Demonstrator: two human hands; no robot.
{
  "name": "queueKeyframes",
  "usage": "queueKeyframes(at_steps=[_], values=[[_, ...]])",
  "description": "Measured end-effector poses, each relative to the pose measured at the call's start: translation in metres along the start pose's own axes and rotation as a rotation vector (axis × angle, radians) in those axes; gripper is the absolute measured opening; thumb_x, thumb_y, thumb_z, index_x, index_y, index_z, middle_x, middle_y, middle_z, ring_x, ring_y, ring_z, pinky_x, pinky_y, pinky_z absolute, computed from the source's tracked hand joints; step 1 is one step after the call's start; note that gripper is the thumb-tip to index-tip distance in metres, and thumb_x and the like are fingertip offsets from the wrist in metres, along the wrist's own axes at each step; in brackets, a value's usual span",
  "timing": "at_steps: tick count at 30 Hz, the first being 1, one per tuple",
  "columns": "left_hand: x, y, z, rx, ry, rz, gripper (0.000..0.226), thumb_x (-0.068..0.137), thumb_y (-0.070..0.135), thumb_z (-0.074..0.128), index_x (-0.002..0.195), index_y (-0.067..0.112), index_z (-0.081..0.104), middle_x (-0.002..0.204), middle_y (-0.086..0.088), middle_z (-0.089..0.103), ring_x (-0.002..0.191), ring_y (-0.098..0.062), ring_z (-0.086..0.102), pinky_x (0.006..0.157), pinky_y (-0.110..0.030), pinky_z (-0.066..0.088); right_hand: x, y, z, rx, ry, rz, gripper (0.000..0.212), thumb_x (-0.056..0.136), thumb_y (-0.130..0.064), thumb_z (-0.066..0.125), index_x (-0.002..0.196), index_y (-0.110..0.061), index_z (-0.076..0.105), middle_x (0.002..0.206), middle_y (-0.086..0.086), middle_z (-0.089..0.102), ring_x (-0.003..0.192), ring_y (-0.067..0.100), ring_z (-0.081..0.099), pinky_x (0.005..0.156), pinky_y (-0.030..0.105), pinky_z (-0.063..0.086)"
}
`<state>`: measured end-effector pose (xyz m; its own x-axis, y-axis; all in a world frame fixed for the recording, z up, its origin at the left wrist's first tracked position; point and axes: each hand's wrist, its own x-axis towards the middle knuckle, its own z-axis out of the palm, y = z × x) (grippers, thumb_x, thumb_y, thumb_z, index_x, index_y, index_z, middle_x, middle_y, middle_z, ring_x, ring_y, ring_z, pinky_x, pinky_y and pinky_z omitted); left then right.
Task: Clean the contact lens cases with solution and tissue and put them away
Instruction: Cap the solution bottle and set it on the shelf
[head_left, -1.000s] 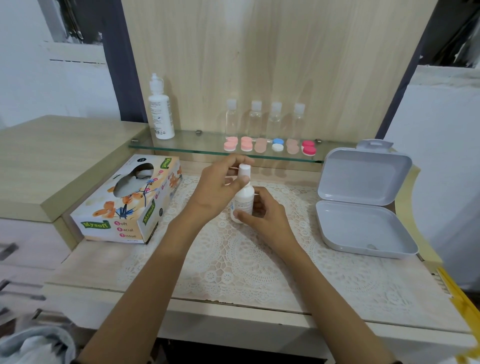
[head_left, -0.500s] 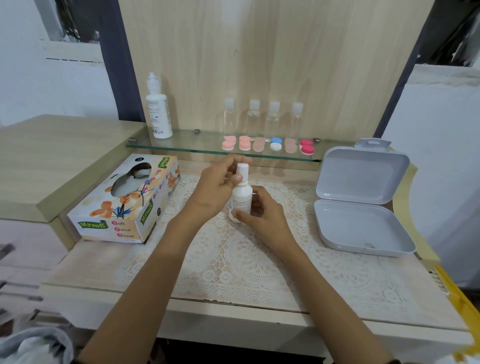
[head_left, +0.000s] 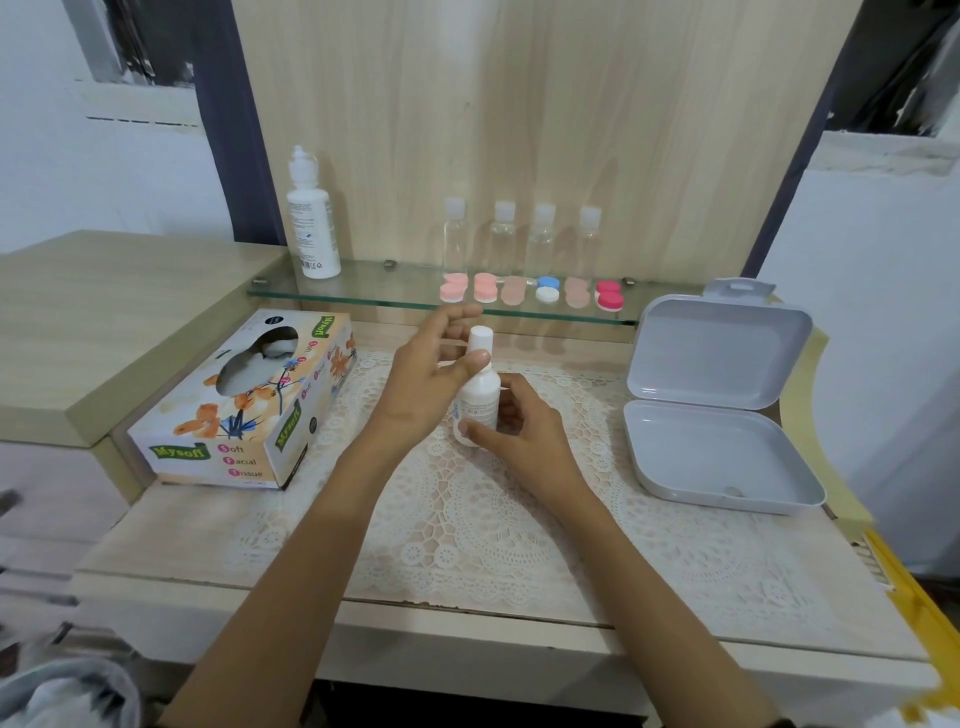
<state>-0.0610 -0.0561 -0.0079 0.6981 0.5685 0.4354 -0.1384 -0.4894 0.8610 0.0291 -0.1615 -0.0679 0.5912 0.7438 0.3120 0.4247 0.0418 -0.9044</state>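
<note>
A small white solution bottle stands tilted over the lace mat. My right hand grips its lower body. My left hand is at the bottle's neck, thumb against the white cap, fingers spread. Several contact lens cases in pink, beige, blue-white and red lie in a row on the glass shelf. A tissue box sits at the left with a tissue showing in its opening. An open grey plastic box lies at the right, empty.
A tall white solution bottle stands on the shelf's left end. Several small clear bottles line the wooden back panel behind the cases. A raised wooden counter lies to the left.
The left hand's fingers have loosened from around the cap and spread out; the thumb stays at the neck. The bottle and right hand have barely moved.
</note>
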Motion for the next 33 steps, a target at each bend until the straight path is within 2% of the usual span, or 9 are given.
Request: queueKeyframes(at_steps=[4,6,11,14,17,20,23,29,33], values=[[-0.005,0.000,0.001,-0.005,-0.034,0.014,0.035,0.091,0.007,0.056,0.123,0.020,0.052,0.110,0.010,0.058,0.099,-0.004,0.057,0.085,-0.011,0.044,0.000,0.000,0.000,0.000,0.000,-0.003,0.045,0.078,-0.022,0.076,0.117,-0.023,0.055,0.102,-0.007,0.068,0.093,0.008,0.064,0.086,0.031,0.054],[-0.011,-0.005,-0.001,0.072,-0.050,0.014,0.034,0.095,0.013,0.052,0.128,0.018,0.049,0.120,0.008,0.056,0.106,0.000,0.053,0.093,-0.017,0.041,0.000,0.000,0.000,-0.002,0.002,-0.004,0.046,0.078,-0.022,0.076,0.118,-0.023,0.055,0.102,-0.007,0.068,0.094,0.008,0.064,0.085,0.030,0.054],[-0.047,-0.034,-0.022,0.603,-0.169,-0.086,0.059,0.096,0.042,0.042,0.147,0.017,0.024,0.151,0.001,0.028,0.138,-0.013,0.025,0.115,-0.040,0.021,-0.001,0.000,0.000,0.003,-0.002,-0.005,0.046,0.078,-0.021,0.077,0.119,-0.022,0.055,0.106,-0.007,0.067,0.095,0.005,0.063,0.085,0.023,0.053],[-0.066,-0.043,-0.035,0.857,-0.297,-0.189,0.067,0.095,0.052,0.030,0.150,0.019,0.010,0.158,0.003,0.007,0.144,-0.009,0.002,0.118,-0.039,0.001,-0.001,0.000,0.000,-0.022,0.012,-0.002,0.045,0.077,-0.023,0.078,0.116,-0.023,0.056,0.104,-0.009,0.067,0.094,0.003,0.063,0.084,0.021,0.052],[-0.075,-0.051,-0.045,0.933,-0.352,-0.270,0.078,0.088,0.066,0.010,0.150,0.020,0.001,0.157,0.007,-0.006,0.142,-0.004,-0.010,0.117,-0.035,-0.010,-0.001,-0.001,0.000,-0.042,0.040,0.011,0.046,0.075,-0.025,0.079,0.114,-0.022,0.057,0.102,-0.009,0.067,0.092,0.003,0.064,0.082,0.022,0.053],[-0.082,-0.056,-0.047,1.025,-0.339,-0.230,0.107,0.063,0.082,-0.020,0.149,0.020,-0.005,0.156,0.009,-0.011,0.141,-0.001,-0.013,0.115,-0.030,-0.014,0.000,-0.003,0.000,-0.052,0.055,0.013,0.045,0.073,-0.024,0.081,0.112,-0.021,0.059,0.100,-0.009,0.068,0.090,0.002,0.065,0.081,0.021,0.054],[-0.083,-0.058,-0.045,1.056,-0.310,-0.204,0.103,0.062,0.072,-0.019,0.149,0.020,-0.004,0.156,0.008,-0.010,0.141,-0.002,-0.012,0.113,-0.028,-0.014,0.002,-0.006,0.000,-0.081,0.066,0.012,0.046,0.071,-0.023,0.082,0.111,-0.019,0.060,0.098,-0.008,0.069,0.087,0.003,0.065,0.079,0.021,0.054],[-0.083,-0.058,-0.044,1.055,-0.281,-0.176,0.101,0.069,0.077,-0.018,0.150,0.020,0.001,0.157,0.008,-0.006,0.142,-0.002,-0.009,0.113,-0.027,-0.013,0.012,-0.017,0.008,-0.130,0.068,0.004,0.050,0.067,-0.026,0.084,0.111,-0.019,0.062,0.095,-0.008,0.070,0.086,0.003,0.066,0.081,0.028,0.056],[-0.084,-0.057,-0.043,1.031,-0.253,-0.160,0.099,0.070,0.074,-0.013,0.150,0.019,0.006,0.158,0.007,-0.002,0.143,-0.003,-0.007,0.112,-0.024,-0.014,0.031,-0.042,0.018,-0.154,0.061,-0.049,0.050,0.066,-0.027,0.084,0.110,-0.018,0.061,0.095,-0.007,0.069,0.084,0.003,0.065,0.079,0.025,0.056]])
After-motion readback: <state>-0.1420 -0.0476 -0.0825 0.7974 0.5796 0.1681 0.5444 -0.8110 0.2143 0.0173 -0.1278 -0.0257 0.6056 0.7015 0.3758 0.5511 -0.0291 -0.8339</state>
